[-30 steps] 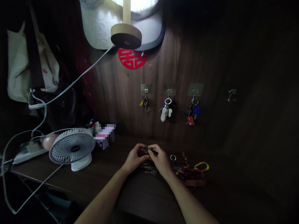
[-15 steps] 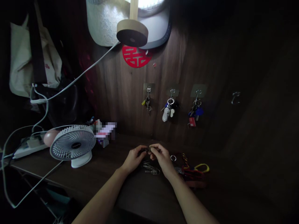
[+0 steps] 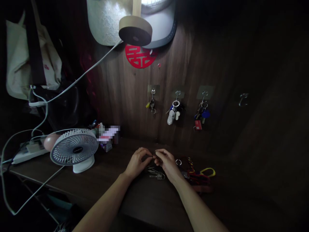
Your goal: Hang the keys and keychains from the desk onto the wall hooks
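Note:
My left hand [image 3: 137, 163] and my right hand [image 3: 167, 163] meet fingertip to fingertip just above the dark wooden shelf. Each is closed in a pinch around something small and dark, too dim and too covered by fingers to name. Below the fingers, between the two hands, a bunch of keys [image 3: 158, 176] lies on the shelf. Just right of my right hand lies a bare metal key ring [image 3: 178, 162]. A tangle of red and dark cords and straps [image 3: 198, 179] lies beside my right wrist, with a yellow loop [image 3: 209, 171] on it.
Keys hang from wall hooks: a small bunch [image 3: 152, 104], one with a white tag [image 3: 171, 116] and one with a red tag [image 3: 198, 124]. A fourth hook [image 3: 243, 99] is at right. On the left are a white fan [image 3: 74, 149], a power strip [image 3: 26, 156] and cables. A lamp [image 3: 135, 30] hangs above.
The fingertips of my left hand have drawn slightly apart from those of my right, and the left fingers are straighter. The whole view has shifted a little. The keys on the shelf stay put.

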